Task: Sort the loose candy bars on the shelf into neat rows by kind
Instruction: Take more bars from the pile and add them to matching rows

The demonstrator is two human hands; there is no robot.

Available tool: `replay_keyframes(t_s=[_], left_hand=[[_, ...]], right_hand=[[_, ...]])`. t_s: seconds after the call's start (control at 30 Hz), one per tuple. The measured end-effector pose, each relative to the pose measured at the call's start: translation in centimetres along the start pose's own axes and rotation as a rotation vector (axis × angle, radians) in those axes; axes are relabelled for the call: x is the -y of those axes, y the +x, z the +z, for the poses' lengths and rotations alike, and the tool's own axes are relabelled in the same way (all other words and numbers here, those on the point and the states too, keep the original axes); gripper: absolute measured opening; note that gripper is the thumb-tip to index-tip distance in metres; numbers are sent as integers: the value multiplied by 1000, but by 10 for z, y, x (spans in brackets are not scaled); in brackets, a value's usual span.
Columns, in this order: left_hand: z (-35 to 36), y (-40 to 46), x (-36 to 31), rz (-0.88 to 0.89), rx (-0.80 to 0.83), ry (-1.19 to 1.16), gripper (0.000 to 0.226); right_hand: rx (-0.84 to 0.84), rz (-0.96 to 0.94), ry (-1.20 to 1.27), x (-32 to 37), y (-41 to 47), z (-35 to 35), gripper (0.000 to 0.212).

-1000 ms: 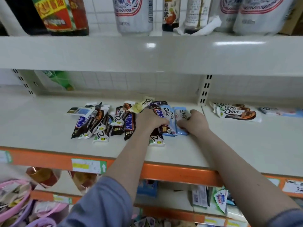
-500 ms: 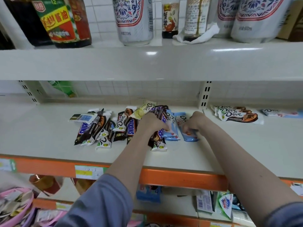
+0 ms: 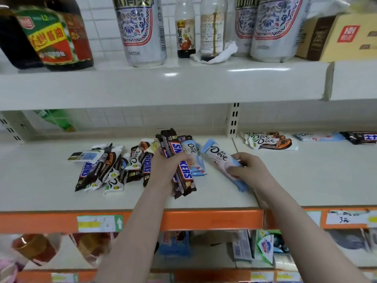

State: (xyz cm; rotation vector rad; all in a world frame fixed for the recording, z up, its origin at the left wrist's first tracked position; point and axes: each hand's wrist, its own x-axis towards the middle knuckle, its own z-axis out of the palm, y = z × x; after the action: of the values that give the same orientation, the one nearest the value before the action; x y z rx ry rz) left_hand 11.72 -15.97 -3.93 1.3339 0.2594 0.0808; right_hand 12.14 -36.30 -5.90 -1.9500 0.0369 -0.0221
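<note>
Our left hand [image 3: 166,166] has its fingers curled tight round a fistful of Snickers bars [image 3: 180,160], their ends fanning out toward twelve and six o'clock. Our right hand [image 3: 247,169] pinches one light-blue Dove bar [image 3: 219,159], lifted and slanting toward eleven. We judge we are mid-sort, pulling kinds apart. Next, the Dove bar likely wants laying by the other blue Dove bar [image 3: 193,158], just beside the Snickers, and the handful squared into a row. At nine o'clock the unsorted pile [image 3: 110,166] lies jumbled; at two o'clock, well apart, sits a stack of brown Dove bars [image 3: 269,140]. The cream shelf [image 3: 306,176] has an orange front edge [image 3: 214,220]; soy sauce bottles [image 3: 51,35] and patterned pouches [image 3: 140,29] stand above.
</note>
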Motion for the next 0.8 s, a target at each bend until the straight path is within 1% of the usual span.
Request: replay_keyframes(t_s=[0.07,0.13,0.27,0.4,0.5,0.67,0.73,0.8], left_hand=[[5,-11,0,-23,35,-51,29],[12,-21,2,-56,66,-53,23],[29,-38,11,-97,164,-53,20],[49,-49,18,-53,153,10,23],[70,-53,19,-27,171,72,21],[129,-55,27,-45,237,229,20],[160,-53,32,-68,237,238,20],[200,-52,39,-97,214,187,23]], right_hand=[[0,-69,87,-2,-22,-15,19],[-10,-113,70,-2,-40,-29,23],[-86,-137,36,2,-66,-58,25],[-113,-175,36,2,-80,-88,23],[-66,-193,47,-2,-75,-112,24],[30,-220,74,-23,-45,-158,24],[57,-250,71,-36,-31,-184,25],[87,-271,29,-51,-15,-219,26]])
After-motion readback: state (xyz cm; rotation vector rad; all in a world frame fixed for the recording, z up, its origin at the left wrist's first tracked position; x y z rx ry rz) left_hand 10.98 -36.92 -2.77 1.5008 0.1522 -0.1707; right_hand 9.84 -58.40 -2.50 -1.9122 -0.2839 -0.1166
